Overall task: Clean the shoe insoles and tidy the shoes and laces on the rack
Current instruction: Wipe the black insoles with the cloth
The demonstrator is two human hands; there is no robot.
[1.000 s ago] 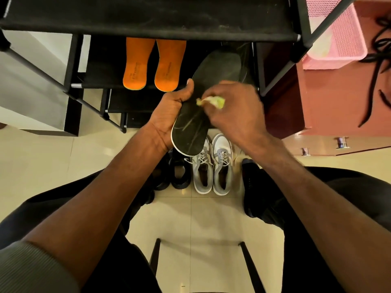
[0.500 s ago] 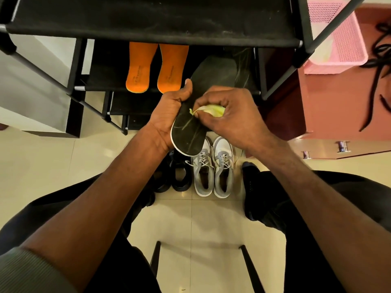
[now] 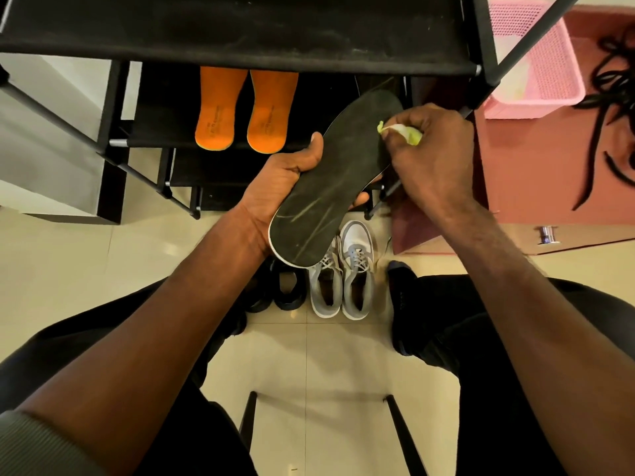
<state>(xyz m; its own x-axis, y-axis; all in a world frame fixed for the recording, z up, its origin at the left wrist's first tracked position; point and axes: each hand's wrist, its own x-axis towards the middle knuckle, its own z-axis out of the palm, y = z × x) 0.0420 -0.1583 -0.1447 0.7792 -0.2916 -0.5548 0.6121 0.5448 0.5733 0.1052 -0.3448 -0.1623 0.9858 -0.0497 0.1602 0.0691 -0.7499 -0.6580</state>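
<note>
**Cloth at the toe end of a slanted insole**

The left hand (image 3: pixel 275 187) cradles the black insole (image 3: pixel 330 187) from below, thumb hooked over its near edge and fingertips showing past the far edge. The insole's long axis runs from heel at 7 o'clock to toe at 1 o'clock, held in the air in front of the rack (image 3: pixel 237 32) and above the grey shoes (image 3: pixel 340 276) on the floor.

The right hand (image 3: pixel 429 159) pinches a small yellow-green cloth (image 3: pixel 402 130) between curled fingers, touching the insole's right edge near the toe. From this hand, most of the unwiped length lies toward 7 o'clock, so the next stroke probably runs down that axis toward the heel, where pale streaks show. The right hand does the wiping; the left only steadies.

Two orange insoles (image 3: pixel 245 111) lie side by side on a lower shelf at 11 o'clock from the black one. Each carries a line of small print, too fine to read. No brand is legible on the shoes. Black laces (image 3: pixel 611 108) lie at 3 o'clock, beside a pink basket (image 3: pixel 536 63).
</note>
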